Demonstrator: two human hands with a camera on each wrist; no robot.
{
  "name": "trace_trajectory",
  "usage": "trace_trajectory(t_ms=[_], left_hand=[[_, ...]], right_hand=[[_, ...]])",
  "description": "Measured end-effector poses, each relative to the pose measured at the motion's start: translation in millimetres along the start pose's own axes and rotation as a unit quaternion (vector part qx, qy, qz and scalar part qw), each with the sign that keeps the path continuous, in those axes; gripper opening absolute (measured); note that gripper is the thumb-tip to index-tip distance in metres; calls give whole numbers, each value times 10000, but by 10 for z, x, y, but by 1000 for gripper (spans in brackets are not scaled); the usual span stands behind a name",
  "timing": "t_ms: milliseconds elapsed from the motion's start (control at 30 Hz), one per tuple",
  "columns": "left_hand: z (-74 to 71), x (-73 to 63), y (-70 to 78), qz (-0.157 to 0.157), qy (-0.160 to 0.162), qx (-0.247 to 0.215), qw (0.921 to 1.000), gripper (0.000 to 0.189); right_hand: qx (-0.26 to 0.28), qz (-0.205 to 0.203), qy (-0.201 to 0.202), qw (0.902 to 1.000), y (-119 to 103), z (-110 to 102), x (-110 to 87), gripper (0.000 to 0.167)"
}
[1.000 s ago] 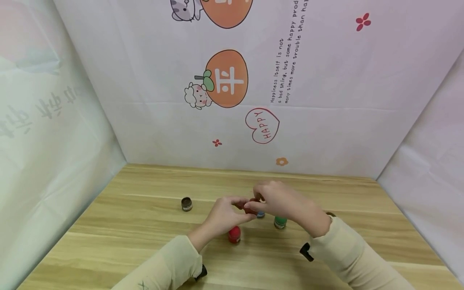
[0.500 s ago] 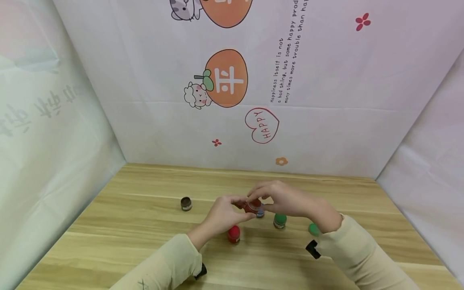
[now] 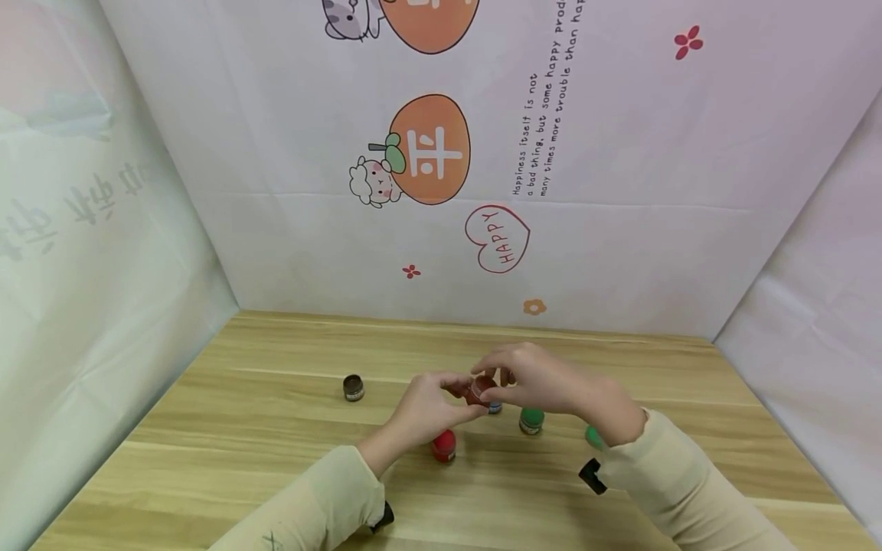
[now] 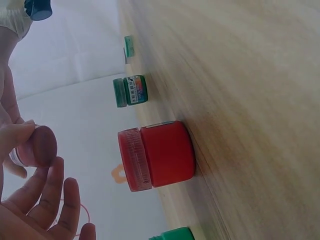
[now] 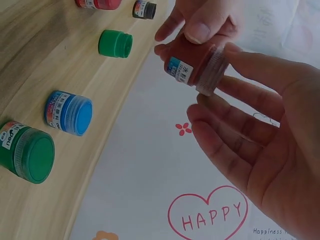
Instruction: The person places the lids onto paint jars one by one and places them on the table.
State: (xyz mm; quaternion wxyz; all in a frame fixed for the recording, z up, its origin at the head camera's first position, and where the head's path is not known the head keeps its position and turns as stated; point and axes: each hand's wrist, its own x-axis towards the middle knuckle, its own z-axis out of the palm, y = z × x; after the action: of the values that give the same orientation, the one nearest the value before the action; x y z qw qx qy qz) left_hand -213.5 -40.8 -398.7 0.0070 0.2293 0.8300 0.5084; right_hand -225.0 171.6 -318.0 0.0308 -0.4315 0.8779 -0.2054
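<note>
A small brown-red paint jar (image 5: pixel 187 57) with a clear ridged lid (image 5: pixel 211 70) is held tilted above the table, its lid toward my right hand. My left hand (image 3: pixel 427 405) grips the jar's body, thumb on top of it in the right wrist view. From the other side, my right hand (image 3: pixel 540 379) pinches the lid's rim with thumb and index finger, while its other fingers stay loosely spread. The left wrist view shows the jar's round brown base (image 4: pixel 44 146) between both hands.
On the wooden table (image 3: pixel 276 459) stand a red jar (image 3: pixel 444 445), a green jar (image 3: pixel 531 420), a blue jar (image 3: pixel 494 408) and a dark jar (image 3: pixel 354 389). Another green jar (image 3: pixel 594 436) is partly behind the right wrist. One more green jar (image 5: pixel 115 44) shows in the right wrist view.
My right hand first shifted right and loosened its fingers around the lid, uncovering the green jar by the wrist; now its thumb is back over the lid. The left hand stays in place.
</note>
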Motion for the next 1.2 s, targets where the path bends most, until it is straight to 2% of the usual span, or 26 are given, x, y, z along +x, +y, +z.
trace_trajectory(t_ms=[167, 367, 500, 600, 733, 833, 1000, 1200], left_hand=[[4, -4, 2, 53, 63, 11, 10000, 19], [9, -16, 7, 51, 104, -81, 9999, 21], [-5, -18, 20, -11, 120, -54, 9999, 23], [-17, -18, 30, -40, 141, -39, 9999, 26], [-22, -19, 37, -90, 145, -79, 9998, 29], [-15, -19, 30, -125, 144, -51, 9998, 30], [3, -21, 13, -91, 150, -77, 9998, 28], [11, -32, 6, 56, 132, -208, 9997, 20]], right_hand=[[-450, 485, 55, 9978, -60, 55, 29, 31], [-600, 597, 194, 9962, -95, 106, 35, 34], [-397, 370, 284, 9981, -70, 72, -3, 32], [-125, -112, 287, 9994, -38, 26, -21, 26], [142, -698, 137, 9974, 3, -7, -21, 28], [154, -818, 48, 9965, 12, -7, -19, 29], [131, -485, -33, 9987, 1, 14, -24, 25], [0, -180, 133, 9997, -23, 68, -14, 19]])
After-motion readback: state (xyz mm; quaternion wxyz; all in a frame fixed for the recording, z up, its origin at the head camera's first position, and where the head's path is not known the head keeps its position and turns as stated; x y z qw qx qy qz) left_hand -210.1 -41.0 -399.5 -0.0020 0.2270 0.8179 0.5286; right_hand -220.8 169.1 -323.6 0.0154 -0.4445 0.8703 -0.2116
